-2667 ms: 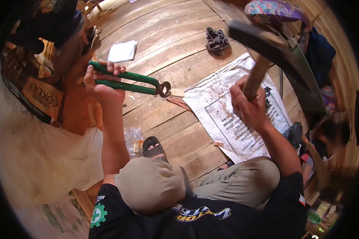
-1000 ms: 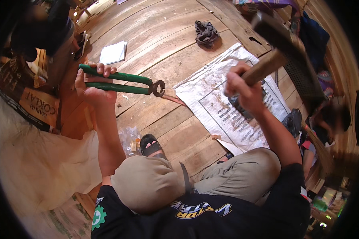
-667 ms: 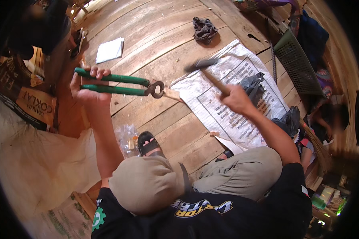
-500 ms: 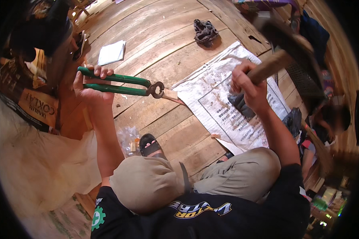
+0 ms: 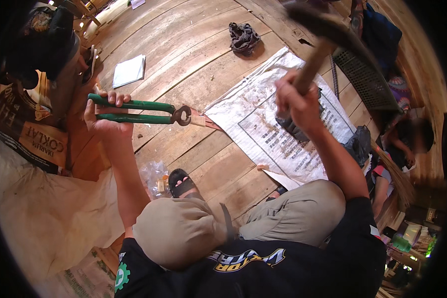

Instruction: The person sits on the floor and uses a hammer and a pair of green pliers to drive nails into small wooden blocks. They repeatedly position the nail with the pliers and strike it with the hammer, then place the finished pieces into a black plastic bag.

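My left hand (image 5: 109, 113) is closed around the green handles of a pair of pincers (image 5: 139, 119). Their rusty round jaws point right, above the plank floor; whether anything sits between the jaw tips I cannot tell. My right hand (image 5: 299, 103) grips the wooden handle of a hammer (image 5: 315, 65), raised with its dark head (image 5: 333, 31) up and away from me. Beneath that hand lies a white printed sack (image 5: 251, 136) with brown debris on it. A dark object (image 5: 294, 130) on the sack is partly hidden by my right hand.
Ahead lie a crumpled dark cloth (image 5: 243, 38) and white papers (image 5: 129, 71). A clear plastic bag (image 5: 155, 179) is near my sandalled foot (image 5: 183, 183). A dark perforated crate (image 5: 365, 79), a black plastic bag (image 5: 357, 143), a broom (image 5: 395, 171) and another person (image 5: 407, 144) are at right.
The hammer has swung to a more upright angle, its head moving farther from me. My left hand still holds the pincers; the whole view has shifted slightly.
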A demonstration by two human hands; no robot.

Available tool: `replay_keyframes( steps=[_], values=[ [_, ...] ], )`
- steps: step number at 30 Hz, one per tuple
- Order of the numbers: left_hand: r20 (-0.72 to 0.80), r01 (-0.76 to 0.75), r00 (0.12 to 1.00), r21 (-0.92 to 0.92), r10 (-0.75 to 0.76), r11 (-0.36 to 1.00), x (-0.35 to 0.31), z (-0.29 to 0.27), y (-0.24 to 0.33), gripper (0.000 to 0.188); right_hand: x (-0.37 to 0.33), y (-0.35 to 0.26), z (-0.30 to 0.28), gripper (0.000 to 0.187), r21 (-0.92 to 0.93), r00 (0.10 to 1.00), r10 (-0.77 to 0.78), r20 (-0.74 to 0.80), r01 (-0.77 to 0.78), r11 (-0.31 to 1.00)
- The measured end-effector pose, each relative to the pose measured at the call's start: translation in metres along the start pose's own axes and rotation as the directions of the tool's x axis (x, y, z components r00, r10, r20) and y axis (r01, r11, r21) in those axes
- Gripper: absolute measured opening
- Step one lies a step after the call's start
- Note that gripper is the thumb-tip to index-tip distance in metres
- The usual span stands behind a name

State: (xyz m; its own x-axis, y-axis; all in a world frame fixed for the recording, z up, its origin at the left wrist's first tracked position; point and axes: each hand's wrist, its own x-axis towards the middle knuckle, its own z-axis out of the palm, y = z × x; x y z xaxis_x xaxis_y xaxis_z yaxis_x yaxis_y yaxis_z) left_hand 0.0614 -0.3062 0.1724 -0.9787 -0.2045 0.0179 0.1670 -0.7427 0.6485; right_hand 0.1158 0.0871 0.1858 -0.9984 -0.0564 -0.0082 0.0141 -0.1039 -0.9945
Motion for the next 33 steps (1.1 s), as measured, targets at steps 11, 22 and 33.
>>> replay_keyframes(
  steps=[11,22,33],
  values=[
    [0.009,0.014,1.000,-0.053,-0.013,0.998,-0.002,-0.006,-0.008,0.031,-0.020,0.097,-0.016,0.020,-0.838,0.928,0.354,0.117,-0.100,0.537],
    [0.086,-0.045,0.995,0.048,0.040,0.998,0.001,0.014,-0.001,0.033,-0.017,0.088,-0.001,0.023,-0.770,0.916,0.292,0.276,0.028,0.638],
    [0.240,-0.063,0.969,-0.009,0.063,0.998,-0.016,0.034,0.024,0.038,-0.009,0.013,0.000,0.020,-0.317,0.994,-0.110,-0.002,0.104,0.943]
  ],
)
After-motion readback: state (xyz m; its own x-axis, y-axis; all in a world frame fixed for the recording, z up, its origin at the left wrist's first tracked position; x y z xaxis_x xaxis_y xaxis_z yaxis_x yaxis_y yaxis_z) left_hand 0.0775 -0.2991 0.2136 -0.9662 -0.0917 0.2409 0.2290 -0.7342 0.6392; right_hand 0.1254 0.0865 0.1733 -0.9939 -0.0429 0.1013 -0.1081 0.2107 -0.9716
